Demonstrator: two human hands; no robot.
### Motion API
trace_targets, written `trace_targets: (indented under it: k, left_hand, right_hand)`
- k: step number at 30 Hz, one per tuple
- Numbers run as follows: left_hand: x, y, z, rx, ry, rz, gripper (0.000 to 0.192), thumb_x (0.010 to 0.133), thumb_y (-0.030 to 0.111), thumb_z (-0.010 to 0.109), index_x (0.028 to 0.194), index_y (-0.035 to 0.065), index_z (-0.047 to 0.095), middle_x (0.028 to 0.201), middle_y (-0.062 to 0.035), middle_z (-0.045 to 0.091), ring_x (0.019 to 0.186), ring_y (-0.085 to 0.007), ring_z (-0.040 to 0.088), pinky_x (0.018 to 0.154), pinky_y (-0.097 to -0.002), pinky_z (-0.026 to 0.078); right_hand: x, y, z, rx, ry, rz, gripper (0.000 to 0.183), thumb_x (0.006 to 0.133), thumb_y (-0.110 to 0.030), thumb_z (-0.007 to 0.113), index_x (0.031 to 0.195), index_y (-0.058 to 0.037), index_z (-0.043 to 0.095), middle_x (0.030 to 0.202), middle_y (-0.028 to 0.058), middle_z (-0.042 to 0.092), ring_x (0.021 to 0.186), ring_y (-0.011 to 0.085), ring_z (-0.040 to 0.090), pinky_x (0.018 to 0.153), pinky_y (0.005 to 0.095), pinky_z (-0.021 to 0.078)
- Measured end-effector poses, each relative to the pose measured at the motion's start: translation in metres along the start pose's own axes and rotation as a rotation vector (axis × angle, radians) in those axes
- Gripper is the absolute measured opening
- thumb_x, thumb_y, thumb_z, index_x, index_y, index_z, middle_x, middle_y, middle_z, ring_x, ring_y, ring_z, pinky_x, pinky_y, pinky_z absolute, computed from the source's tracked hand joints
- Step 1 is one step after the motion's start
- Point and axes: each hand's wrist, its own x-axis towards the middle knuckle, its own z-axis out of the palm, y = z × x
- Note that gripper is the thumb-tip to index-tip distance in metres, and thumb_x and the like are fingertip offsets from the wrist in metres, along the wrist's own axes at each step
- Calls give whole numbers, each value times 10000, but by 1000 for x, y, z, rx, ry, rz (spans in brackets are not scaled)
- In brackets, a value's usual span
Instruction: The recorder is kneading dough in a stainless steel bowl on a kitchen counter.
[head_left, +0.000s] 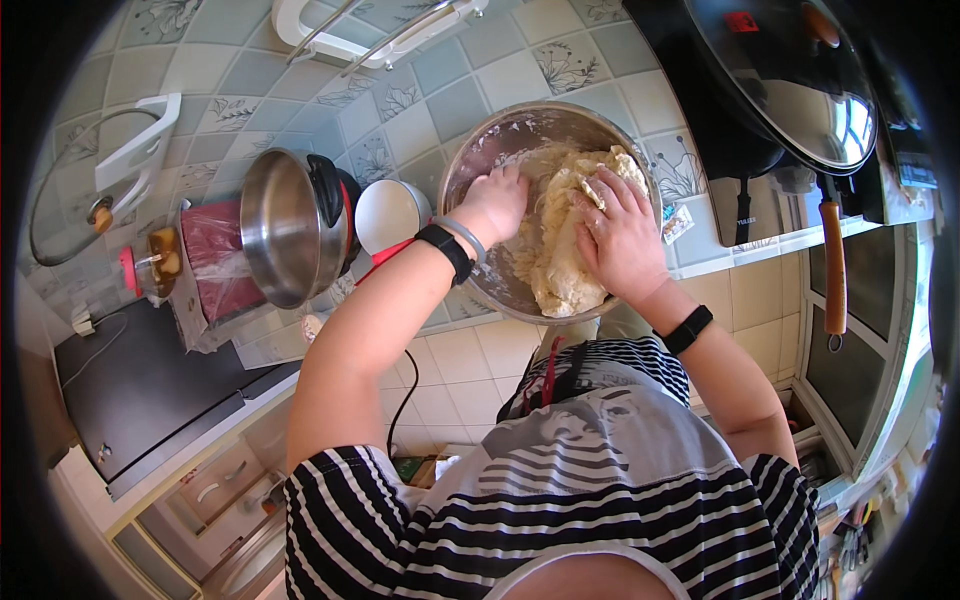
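A wide stainless steel bowl (466, 169) sits at the counter's front edge before me, its inner wall smeared with flour and batter. Inside it, a big rough lump of pale dough (559, 247) fills the right half. My right hand (619, 229) grips the dough from above, with floury fingers spread over its top and a torn flap by the fingertips. Down in the bowl's left half is my left hand (499, 199), its fingers bent toward loose flour beside the lump. Those fingertips are partly hidden, so their contact cannot be made out.
Left of the bowl stand a white cup (390, 217), a steel pot (279, 225), a bagged red package (217, 259) and a jar (161, 262). To the right, a lidded pan (787, 90) rests on the black cooktop, its wooden handle (834, 262) jutting past the counter edge. A small packet (677, 223) lies nearby.
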Motion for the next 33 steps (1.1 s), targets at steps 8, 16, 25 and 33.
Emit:
trace_targets:
  k: [8, 16, 25, 33]
  left_hand:
    - [12, 3, 4, -382, 256, 89, 465, 791, 68, 580, 1244, 19, 483, 1251, -212, 511, 1215, -375, 484, 1007, -436, 426]
    - [-28, 9, 4, -401, -290, 206, 485, 744, -26, 537, 1228, -26, 510, 1207, -242, 533, 1145, -404, 523, 964, -422, 454]
    - [-44, 25, 15, -392, -378, 159, 316, 758, 27, 567, 1068, -7, 617, 1105, -207, 579, 1066, -385, 571, 907, -430, 476]
    - [-73, 25, 22, -397, -103, 26, 360, 750, 99, 614, 1106, 41, 624, 1128, -194, 574, 1122, -365, 546, 946, -428, 458]
  right_hand:
    - [0, -2, 3, -7, 6, -21, 344, 854, -229, 575, 1142, -48, 627, 1254, 148, 555, 1287, 305, 432, 1109, 460, 298]
    - [0, 0, 1, -23, 11, -2, 351, 850, -225, 576, 1154, -56, 625, 1261, 153, 556, 1282, 313, 439, 1106, 469, 305]
    - [-1, -1, 4, -47, 0, -13, 357, 865, -230, 564, 1174, -62, 623, 1269, 142, 554, 1287, 312, 433, 1110, 464, 298]
    - [-1, 0, 7, -95, -7, -39, 351, 873, -228, 552, 1171, -58, 625, 1266, 142, 553, 1291, 321, 424, 1111, 472, 290]
